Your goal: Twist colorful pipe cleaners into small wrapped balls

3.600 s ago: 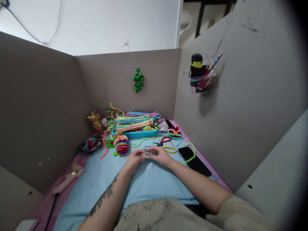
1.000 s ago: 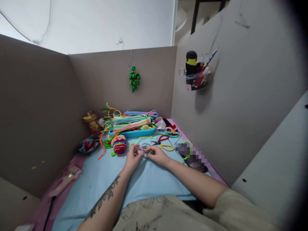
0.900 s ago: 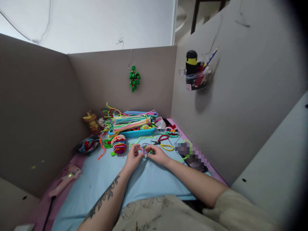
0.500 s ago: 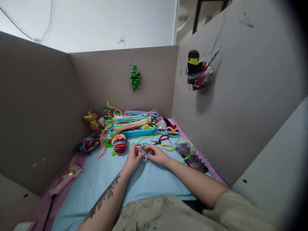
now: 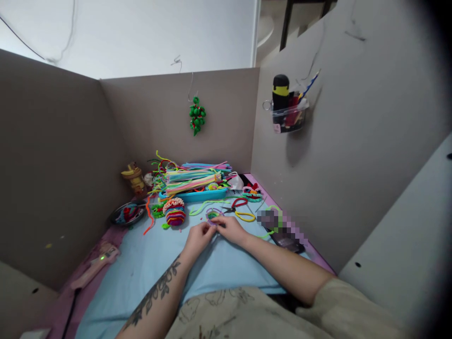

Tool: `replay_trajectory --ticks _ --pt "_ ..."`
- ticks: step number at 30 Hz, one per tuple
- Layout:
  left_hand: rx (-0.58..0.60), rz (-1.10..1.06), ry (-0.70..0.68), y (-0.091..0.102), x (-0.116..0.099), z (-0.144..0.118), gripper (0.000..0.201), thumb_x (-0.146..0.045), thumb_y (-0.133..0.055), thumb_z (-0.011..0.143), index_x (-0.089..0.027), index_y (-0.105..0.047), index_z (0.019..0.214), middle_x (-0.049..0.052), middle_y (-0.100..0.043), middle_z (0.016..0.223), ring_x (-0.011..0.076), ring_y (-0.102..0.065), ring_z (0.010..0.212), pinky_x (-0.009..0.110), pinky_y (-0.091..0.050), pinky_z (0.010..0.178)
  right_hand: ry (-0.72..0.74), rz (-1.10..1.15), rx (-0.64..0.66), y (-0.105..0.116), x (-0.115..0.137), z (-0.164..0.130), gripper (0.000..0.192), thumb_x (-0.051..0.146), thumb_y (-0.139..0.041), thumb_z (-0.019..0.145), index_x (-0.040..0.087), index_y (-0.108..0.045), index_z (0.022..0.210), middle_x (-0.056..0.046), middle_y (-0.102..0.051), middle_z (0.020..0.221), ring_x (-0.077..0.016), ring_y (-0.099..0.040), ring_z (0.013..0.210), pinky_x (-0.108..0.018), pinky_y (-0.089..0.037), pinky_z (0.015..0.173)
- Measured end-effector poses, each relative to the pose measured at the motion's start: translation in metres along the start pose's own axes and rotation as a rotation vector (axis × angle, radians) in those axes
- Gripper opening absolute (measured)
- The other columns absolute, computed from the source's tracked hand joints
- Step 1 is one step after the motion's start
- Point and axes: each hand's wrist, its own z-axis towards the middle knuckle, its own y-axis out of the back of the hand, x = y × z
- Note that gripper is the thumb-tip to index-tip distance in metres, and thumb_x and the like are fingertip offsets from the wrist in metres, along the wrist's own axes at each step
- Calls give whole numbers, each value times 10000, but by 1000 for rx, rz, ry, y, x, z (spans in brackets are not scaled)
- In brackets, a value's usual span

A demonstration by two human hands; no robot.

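Note:
A small round piece of purple and green pipe cleaner is held over the light-blue cloth, its hollow inside facing up. My left hand is closed in a pinch at its near edge. My right hand meets it there, thumb and fingers pinching the purple rim. The fingertips almost touch and hide the near side of the piece. Just beyond my right hand lie scissors with one red and one yellow handle. A striped multicoloured pipe-cleaner pot with a pale pink rim stands to the left.
Bundled pipe cleaners fill a blue tray at the back. A dark bowl and a pink glue gun are at left. A partly blurred phone lies right. A clear holder hangs on the right panel.
Both hands have shifted slightly towards me and closed together at the near edge of the purple and green piece. More of its round opening now shows. The view has moved slightly.

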Motion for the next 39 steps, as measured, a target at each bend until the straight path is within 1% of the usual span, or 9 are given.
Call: replay_trajectory --ticks 5,10,12,15,19,21,29,35,39 --pt "50 -23 -24 -1 -6 -2 324 -407 -468 797 -162 -524 593 -24 -512 506 116 -454 520 225 -314 523 25 -50 -4 1 4 -1 360 94 -517 705 193 -676 1012 -47 -707 975 -185 -652 901 -316 -496 840" --pt "354 -304 -21 2 -13 -6 350 -454 -469 804 -175 -463 593 -36 -474 499 95 -411 475 211 -314 485 -7 -26 -49 3 4 -1 308 111 -538 700 184 -685 961 -44 -716 890 -188 -658 811 -311 -503 774" --pt "406 -378 -24 3 -16 -7 357 -467 -468 808 -171 -477 609 -30 -492 520 94 -427 478 210 -334 491 -1 -3 -53 5 4 -1 264 133 -551 711 185 -694 926 -39 -716 857 -190 -654 785 -309 -500 754" --pt "266 -376 -44 6 -15 -5 348 -462 -435 829 -162 -540 686 -5 -558 603 101 -465 499 216 -366 502 17 41 -41 9 6 1 205 198 -548 754 191 -702 889 -33 -716 835 -187 -647 780 -306 -492 741" --pt "-203 -148 -102 11 -6 2 189 -347 -541 780 -172 -611 770 13 -599 696 127 -513 594 228 -399 554 -13 84 -70 9 5 3 177 240 -571 756 176 -703 855 -44 -714 830 -192 -643 783 -311 -489 739" --pt "-289 -58 -162 13 -3 4 136 -298 -586 752 -177 -639 785 24 -610 751 128 -521 620 243 -421 602 -9 98 -63 8 4 3 171 247 -586 750 175 -703 853 -46 -714 819 -193 -644 776 -312 -490 735" --pt "-215 -26 -225 8 -2 2 137 -277 -611 753 -174 -698 775 38 -588 720 130 -510 617 247 -408 580 -16 132 -67 5 6 0 259 204 -606 729 165 -656 980 -48 -700 842 -179 -643 772 -308 -491 734" --pt "-152 -7 -222 7 -4 1 156 -325 -629 736 -191 -700 774 27 -565 700 137 -489 630 254 -397 598 -15 162 -46 6 7 -2 189 230 -589 753 170 -651 921 -39 -684 837 -167 -629 771 -300 -491 724" --pt "-177 -95 -222 10 -5 2 150 -328 -628 729 -192 -692 728 21 -550 677 145 -490 645 257 -389 604 51 110 -65 7 10 -1 168 216 -582 761 187 -652 912 -43 -669 863 -178 -607 832 -329 -469 787"
